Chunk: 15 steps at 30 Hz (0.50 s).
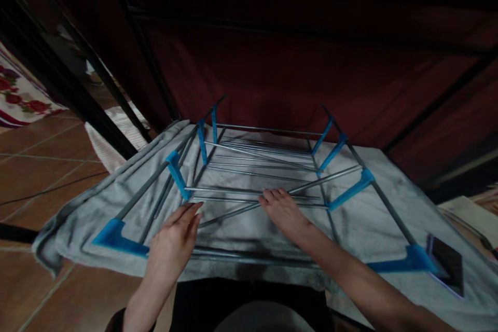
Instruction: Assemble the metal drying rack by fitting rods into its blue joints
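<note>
A metal drying rack [268, 166] with blue plastic joints stands in front of me, and a grey towel [93, 207] lies spread under its rods. My left hand [173, 241] hovers over the near left rods, fingers stretched out and close together, holding nothing. My right hand [282, 207] rests flat on the middle rods and the towel, fingers extended forward. A blue joint [177, 174] is just beyond my left fingertips.
A dark phone [447, 264] lies on the towel at the near right corner of the rack. Dark red fabric [311, 62] hangs behind. Black bars [66, 83] cross the left side over a tiled floor [42, 161]. A floral cloth [19, 96] shows far left.
</note>
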Tool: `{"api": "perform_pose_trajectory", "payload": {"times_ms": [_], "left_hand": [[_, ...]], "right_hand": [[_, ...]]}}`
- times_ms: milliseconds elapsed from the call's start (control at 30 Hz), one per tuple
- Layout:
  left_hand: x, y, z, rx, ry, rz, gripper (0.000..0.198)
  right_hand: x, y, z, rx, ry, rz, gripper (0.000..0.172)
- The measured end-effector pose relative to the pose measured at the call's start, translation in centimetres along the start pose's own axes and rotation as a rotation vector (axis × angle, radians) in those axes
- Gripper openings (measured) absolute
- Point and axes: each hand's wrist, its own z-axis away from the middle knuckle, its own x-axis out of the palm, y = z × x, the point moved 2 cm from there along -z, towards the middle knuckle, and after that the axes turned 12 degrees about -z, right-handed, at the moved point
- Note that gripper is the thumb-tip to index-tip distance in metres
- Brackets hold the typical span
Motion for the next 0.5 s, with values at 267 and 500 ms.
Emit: {"api": "perform_pose_trajectory", "payload": {"times_ms": [267, 500], "left_hand": [[-3.6, 2.3, -1.9, -0.032, 0.295, 0.192, 0.040], [2.0, 5.3, -6.1, 0.212, 0.076, 0.359, 0.038]], "right_hand": [[-12.3, 5.3, 13.7, 0.347, 0.365, 0.130, 0.039], [-7.6, 18.1, 29.3, 1.152, 0.843, -0.408, 0.038]]}}
